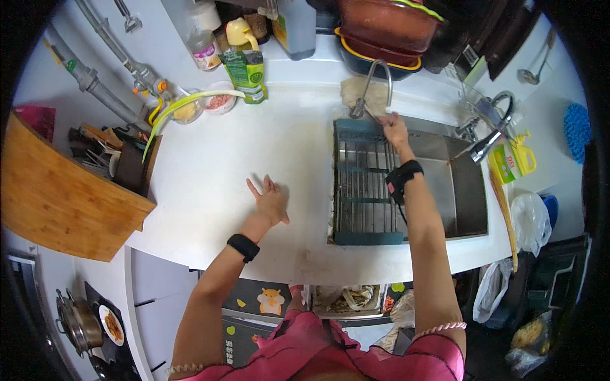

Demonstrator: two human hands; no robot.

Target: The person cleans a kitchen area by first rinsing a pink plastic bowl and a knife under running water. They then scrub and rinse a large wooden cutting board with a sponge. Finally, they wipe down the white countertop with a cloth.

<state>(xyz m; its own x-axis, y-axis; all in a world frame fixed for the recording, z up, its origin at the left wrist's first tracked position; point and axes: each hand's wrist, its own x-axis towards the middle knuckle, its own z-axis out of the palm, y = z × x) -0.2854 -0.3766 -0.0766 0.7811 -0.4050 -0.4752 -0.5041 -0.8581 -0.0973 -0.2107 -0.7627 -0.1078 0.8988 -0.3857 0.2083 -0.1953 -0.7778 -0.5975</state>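
My left hand (271, 205) is held over the white countertop (205, 190) with its fingers spread, and nothing is in it. My right hand (395, 129) reaches to the back edge of the steel sink (431, 181), right by a beige cloth (364, 93) and below the spout of a thin gooseneck tap (390, 78). Whether its fingers grip the cloth's edge is too small to tell. A rack with dark green ends (369, 238) and metal bars lies across the sink's left side, under and left of my right forearm.
At the back left, a long green onion stalk (190, 99) lies across bowls near a green pouch (248, 78). Stacked basins (388, 33) stand behind the sink. A second tap (486, 145) and a yellow bottle (510, 159) are at right. A wooden board (71, 200) borders the left.
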